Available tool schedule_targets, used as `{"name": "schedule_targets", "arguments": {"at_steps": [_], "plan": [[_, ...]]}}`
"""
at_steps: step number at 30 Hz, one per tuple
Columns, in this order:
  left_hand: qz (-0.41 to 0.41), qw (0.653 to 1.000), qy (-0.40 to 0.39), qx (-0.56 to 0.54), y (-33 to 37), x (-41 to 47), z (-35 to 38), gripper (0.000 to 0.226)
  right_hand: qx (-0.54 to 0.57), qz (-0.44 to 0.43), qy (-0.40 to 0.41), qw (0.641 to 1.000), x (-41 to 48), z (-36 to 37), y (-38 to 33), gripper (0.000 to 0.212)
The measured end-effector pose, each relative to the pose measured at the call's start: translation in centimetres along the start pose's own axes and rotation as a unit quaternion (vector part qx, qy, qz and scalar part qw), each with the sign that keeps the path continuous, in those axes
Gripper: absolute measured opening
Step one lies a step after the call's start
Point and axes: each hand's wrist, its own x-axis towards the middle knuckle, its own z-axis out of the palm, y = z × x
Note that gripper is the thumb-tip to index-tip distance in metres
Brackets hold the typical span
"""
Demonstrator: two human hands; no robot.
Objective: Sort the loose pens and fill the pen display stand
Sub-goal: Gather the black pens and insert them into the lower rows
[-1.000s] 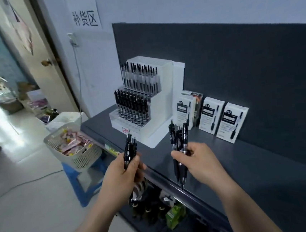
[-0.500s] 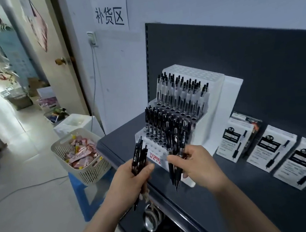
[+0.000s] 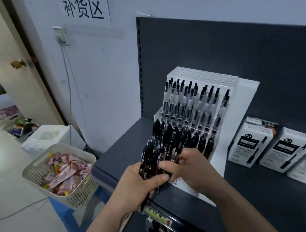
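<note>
Beyond your left grip (image 3: pixel 145 181) and right grip (image 3: pixel 190 166), both clutching black click pens (image 3: pixel 148 156) upright, likely for slotting, stood the white tiered plastic display stand (image 3: pixel 210 76).

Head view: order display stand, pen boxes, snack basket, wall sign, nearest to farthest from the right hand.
1. display stand, just behind the right hand.
2. pen boxes, on the shelf, right.
3. snack basket, lower left.
4. wall sign, high up, left.
</note>
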Motion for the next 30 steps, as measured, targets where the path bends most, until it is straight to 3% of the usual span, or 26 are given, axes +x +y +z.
{"name": "schedule_targets", "arguments": {"at_steps": [11,15,18,23,30], "plan": [[-0.008,0.993,-0.121,-0.002,-0.8,1.6,-4.9,0.022,0.077,0.021,0.100,0.992,0.4,4.5,-0.8,0.005],[0.001,0.996,-0.089,0.000,-1.4,1.7,-5.8,0.016,0.020,0.013,0.176,0.984,0.2,4.2,-0.9,0.012],[-0.001,0.997,-0.075,0.004,-1.4,1.8,-6.4,0.015,0.043,-0.005,0.210,0.977,0.1,4.5,-1.2,0.014],[-0.005,0.999,0.034,0.015,-2.1,2.6,-8.1,0.025,0.057,-0.057,0.315,0.946,0.1,3.4,-2.3,0.016],[-0.010,0.997,0.071,0.005,-2.4,2.6,-9.7,0.023,-0.168,-0.083,0.320,0.929,2.9,5.0,-2.1,0.023]]}}
